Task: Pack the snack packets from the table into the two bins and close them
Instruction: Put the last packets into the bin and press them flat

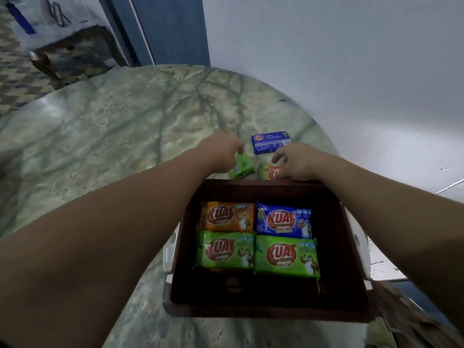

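Head view, looking down on a round marbled table [120,136]. A dark brown bin [351,249] sits open at the 5 o'clock part of the tabletop, its near wall at the table's edge.

Contents of the bin: 4 snack packets lying flat, face up, in a 2 by 2 block. An orange packet [227,216] is at the far left, a blue packet [283,221] at the far right, a green packet [226,249] at the near left and a second green packet [286,256] at the near right. The packets touch or slightly overlap along their inner edges.

On the table beyond the bin's far wall, toward 12 o'clock, lie 3 loose packets. A blue one [271,143] lies flat and farthest out, back side up. A small green one [241,167] sits just off the bin's far left corner. An orange-and-green one [270,172] is at the far wall, partly hidden.

The left hand [221,151] reaches over the bin, fingers curled down onto the top of the small green packet; a firm grip cannot be confirmed. The right hand [296,160] has its fingers bent over the orange-and-green packet; whether it holds it cannot be told.

White parts [168,249] show beside the bin's left and right walls.
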Motion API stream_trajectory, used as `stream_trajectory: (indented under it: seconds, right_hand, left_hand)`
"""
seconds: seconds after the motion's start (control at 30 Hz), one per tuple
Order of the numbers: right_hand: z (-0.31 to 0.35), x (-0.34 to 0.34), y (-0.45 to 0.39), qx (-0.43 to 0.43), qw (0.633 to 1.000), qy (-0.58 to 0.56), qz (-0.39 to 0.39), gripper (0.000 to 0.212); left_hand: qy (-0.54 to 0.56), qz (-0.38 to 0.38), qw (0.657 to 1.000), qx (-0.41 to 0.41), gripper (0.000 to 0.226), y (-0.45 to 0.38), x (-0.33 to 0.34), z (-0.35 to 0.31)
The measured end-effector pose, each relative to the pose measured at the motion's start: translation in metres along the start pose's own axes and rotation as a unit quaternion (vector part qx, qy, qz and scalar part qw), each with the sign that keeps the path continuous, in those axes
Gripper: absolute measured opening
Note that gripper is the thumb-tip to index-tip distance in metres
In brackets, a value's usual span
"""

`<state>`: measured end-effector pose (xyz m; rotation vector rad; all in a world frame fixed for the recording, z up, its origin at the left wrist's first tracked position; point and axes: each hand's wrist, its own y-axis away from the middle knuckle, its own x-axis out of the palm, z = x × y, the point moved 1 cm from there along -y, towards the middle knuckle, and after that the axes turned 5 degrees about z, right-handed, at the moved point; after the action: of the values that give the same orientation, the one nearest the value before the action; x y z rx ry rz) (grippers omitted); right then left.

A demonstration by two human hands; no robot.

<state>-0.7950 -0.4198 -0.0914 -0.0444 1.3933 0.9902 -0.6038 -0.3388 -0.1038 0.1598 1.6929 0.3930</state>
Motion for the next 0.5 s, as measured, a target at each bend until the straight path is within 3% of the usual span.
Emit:
stream_trajectory:
  seconds: [0.13,0.27,0.4,0.5]
  right_hand:
    - [-0.005,0.006,-0.028,0.005,0.996,0.071,0.054,0.066]
    - [-0.011,0.015,-0.044,-0.012,0.986,0.150,0.069,0.059]
    - [-0.013,0.020,-0.051,-0.022,0.986,0.159,0.043,0.054]
    - [-0.015,0.022,-0.050,-0.017,0.988,0.145,0.045,0.061]
  left_hand:
    - [-0.119,0.049,0.992,0.020,0.065,-0.020,0.012,0.001]
    - [-0.158,0.091,0.983,0.009,0.089,-0.024,0.026,0.005]
    - [-0.181,0.066,0.981,-0.010,0.073,-0.027,0.026,0.000]
    - [-0.210,0.048,0.976,-0.013,0.077,-0.027,0.023,0.001]
